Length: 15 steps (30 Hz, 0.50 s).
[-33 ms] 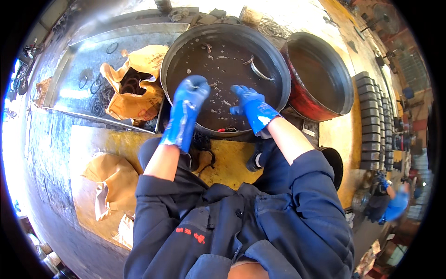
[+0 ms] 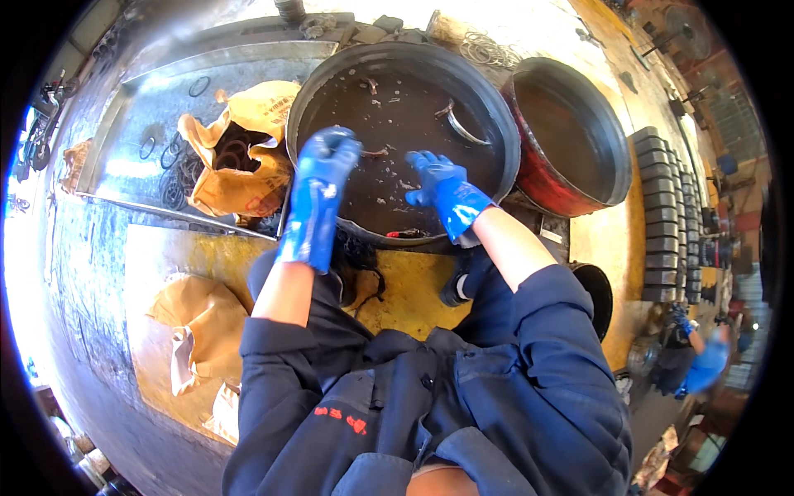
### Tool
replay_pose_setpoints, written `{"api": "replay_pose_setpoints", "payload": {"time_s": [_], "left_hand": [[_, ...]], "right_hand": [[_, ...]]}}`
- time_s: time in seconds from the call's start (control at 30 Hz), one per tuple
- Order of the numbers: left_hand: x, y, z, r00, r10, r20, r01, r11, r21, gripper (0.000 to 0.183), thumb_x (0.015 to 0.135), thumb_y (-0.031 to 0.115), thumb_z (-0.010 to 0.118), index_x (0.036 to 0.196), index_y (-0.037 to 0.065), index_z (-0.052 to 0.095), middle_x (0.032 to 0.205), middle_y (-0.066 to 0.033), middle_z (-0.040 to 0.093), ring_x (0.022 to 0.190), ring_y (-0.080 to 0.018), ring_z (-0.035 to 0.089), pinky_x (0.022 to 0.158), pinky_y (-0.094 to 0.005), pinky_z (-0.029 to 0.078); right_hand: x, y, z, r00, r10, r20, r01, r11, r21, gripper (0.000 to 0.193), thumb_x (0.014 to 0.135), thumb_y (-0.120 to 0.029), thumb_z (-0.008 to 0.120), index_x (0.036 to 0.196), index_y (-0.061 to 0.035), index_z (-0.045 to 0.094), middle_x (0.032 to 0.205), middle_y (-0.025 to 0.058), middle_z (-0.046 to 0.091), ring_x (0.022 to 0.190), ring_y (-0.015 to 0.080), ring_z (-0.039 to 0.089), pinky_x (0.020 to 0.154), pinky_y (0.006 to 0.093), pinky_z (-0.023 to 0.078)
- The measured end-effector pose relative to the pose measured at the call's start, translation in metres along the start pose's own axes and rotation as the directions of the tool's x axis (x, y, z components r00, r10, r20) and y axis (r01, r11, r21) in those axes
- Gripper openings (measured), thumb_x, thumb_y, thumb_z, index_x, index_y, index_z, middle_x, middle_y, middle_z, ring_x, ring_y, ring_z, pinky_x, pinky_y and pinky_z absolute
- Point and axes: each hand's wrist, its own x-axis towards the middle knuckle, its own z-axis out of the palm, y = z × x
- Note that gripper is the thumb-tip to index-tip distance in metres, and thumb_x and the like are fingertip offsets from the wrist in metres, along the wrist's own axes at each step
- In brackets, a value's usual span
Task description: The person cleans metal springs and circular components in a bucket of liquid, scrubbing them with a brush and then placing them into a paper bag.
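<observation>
Both my hands, in long blue rubber gloves, are over a large round dark tub (image 2: 488, 186) of murky brown liquid. My left hand (image 2: 329, 155) is above its left side with the fingers curled in; whether they hold anything is hidden. A small brownish strip (image 2: 376, 153) shows just beside those fingers, and I cannot tell if they touch it. My right hand (image 2: 442, 182) is open, palm turned inward, fingers apart, over the near middle. A curved pale rim (image 2: 465, 131) shows at the liquid's surface on the far right. Whitish flecks float about.
A red-sided drum (image 2: 546, 169) of liquid stands right of the tub. At left, a metal tray (image 2: 124, 178) holds black rings and an open yellow-brown sack (image 2: 269, 169). Another sack (image 2: 194, 318) lies near my left leg. Stacked dark blocks (image 2: 659, 223) and another person (image 2: 691, 360) are at right.
My left hand has shifted slightly left and toward its side of the tub, uncovering the brownish strip. My right hand has moved slightly left.
</observation>
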Motion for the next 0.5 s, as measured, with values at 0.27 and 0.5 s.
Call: {"api": "replay_pose_setpoints", "payload": {"time_s": [0.27, 0.5], "left_hand": [[0.062, 0.008, -0.081, 0.932, -0.358, -0.06, 0.258, 0.769, -0.584, 0.029, 0.105, 0.023, 0.065, 0.129, 0.008, 0.068, 0.121, -0.0179, 0.076, 0.102, -0.029, 0.076, 0.087, -0.0422, 0.063], [0.082, 0.006, -0.081, 0.926, -0.377, -0.004, 0.266, 0.66, -0.702, 0.035, 0.106, 0.023, 0.063, 0.136, 0.006, 0.063, 0.13, -0.0207, 0.071, 0.11, -0.0327, 0.074, 0.091, -0.0445, 0.062]], "right_hand": [[0.102, -0.042, 0.075, 0.856, -0.504, -0.11, 0.412, 0.795, -0.445, 0.07, 0.088, -0.035, 0.074, 0.152, -0.0277, 0.048, 0.167, 0.0106, 0.038, 0.152, 0.0344, 0.038, 0.118, 0.0572, 0.036], [0.225, -0.038, 0.084, 0.641, -0.715, -0.279, 0.516, 0.67, -0.534, 0.036, 0.093, -0.024, 0.057, 0.127, -0.0173, 0.063, 0.146, 0.0113, 0.057, 0.138, 0.0286, 0.052, 0.115, 0.0512, 0.041]]}}
